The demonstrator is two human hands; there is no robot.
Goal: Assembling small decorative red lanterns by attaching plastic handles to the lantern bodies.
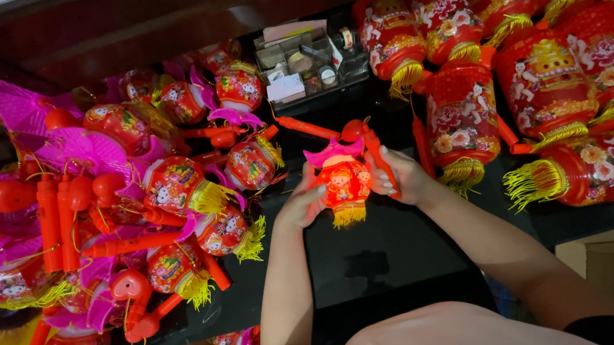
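Both grips closed around the small glowing lantern (342, 182), left hand (302, 206) at nine o'clock, right hand (400, 177) at three, so you should steady it above the tabletop (394, 247).

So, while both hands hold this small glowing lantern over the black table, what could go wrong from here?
1. The small lit lantern is held only by the fingers of the left hand and right hand; it might slip onto the black table.
2. Its yellow tassel hangs loose and could snag.
3. The pile of small lanterns lies close to the left arm; an elbow might knock some off the edge.
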